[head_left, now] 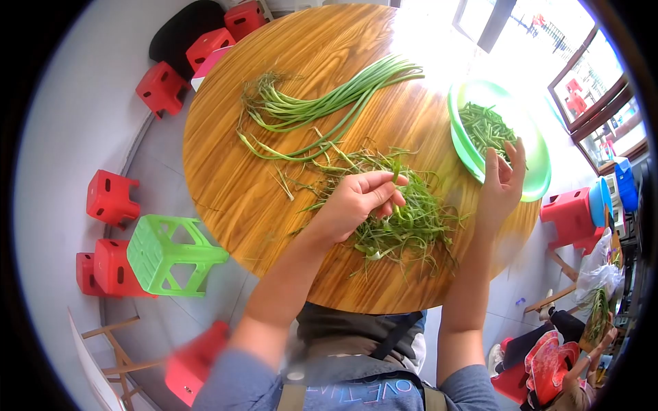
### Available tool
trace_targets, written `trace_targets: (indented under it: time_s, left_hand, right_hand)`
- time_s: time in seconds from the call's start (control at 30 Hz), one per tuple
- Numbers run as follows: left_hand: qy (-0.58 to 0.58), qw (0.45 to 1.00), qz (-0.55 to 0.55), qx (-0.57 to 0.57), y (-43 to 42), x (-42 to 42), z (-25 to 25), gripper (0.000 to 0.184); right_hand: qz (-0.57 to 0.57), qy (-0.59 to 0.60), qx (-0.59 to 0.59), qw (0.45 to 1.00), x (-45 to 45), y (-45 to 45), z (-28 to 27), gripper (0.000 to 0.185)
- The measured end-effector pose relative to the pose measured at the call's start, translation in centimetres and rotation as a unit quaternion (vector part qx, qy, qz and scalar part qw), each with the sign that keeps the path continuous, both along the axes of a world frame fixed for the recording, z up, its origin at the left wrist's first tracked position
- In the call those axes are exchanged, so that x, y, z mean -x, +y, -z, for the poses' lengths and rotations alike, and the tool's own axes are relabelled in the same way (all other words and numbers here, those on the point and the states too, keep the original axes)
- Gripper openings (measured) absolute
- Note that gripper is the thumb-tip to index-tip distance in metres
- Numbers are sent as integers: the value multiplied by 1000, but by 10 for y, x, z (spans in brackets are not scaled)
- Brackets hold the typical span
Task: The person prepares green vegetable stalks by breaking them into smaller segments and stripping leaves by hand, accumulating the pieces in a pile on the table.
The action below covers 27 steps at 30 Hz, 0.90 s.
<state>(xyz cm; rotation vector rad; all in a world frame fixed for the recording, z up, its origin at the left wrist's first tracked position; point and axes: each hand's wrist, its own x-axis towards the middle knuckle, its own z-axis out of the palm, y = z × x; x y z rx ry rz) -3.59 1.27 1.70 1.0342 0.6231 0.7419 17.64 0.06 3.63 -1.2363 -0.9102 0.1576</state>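
My left hand (360, 201) is closed in a pinch on a garlic scape (396, 168), with a short green end sticking up from the fingers. Below it lies a tangled heap of green and dry trimmings (404, 236). My right hand (504, 179) is over the near rim of a light green plastic bowl (540, 161), fingers apart and nothing visible between them. Inside the bowl are many short cut pieces of scape (485, 127). A bundle of long whole scapes (322, 106) stretches across the far side of the table, its curly tips to the left.
The round wooden table (226, 157) fills the middle. Red stools (110, 195) and a green stool (168, 250) stand on the floor at left. At lower right another person's hand (606, 339) is near more green stalks (598, 312). Glass doors (596, 89) are at upper right.
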Motion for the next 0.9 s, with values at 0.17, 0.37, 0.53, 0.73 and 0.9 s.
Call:
trace_targets:
  time_s: [0.17, 0.37, 0.53, 0.73, 0.9]
  left_hand:
    - [36, 999, 29, -26, 0, -3, 4, 24]
    - [59, 996, 52, -33, -4, -6, 2, 24]
    - [74, 995, 55, -25, -4, -6, 3, 21]
    - [-95, 991, 14, 94, 0, -9, 22, 18]
    - [-102, 973, -117, 169, 15, 3, 13, 17]
  right_hand:
    - [-236, 32, 225, 945, 3, -8, 6, 22]
    - [-408, 135, 197, 881, 33, -14, 10, 10]
    - [-230, -116, 83, 963, 28, -9, 15, 9]
    - [-257, -316, -26, 913, 44, -14, 13, 11]
    - [-558, -97, 61, 822, 28, -24, -4, 10]
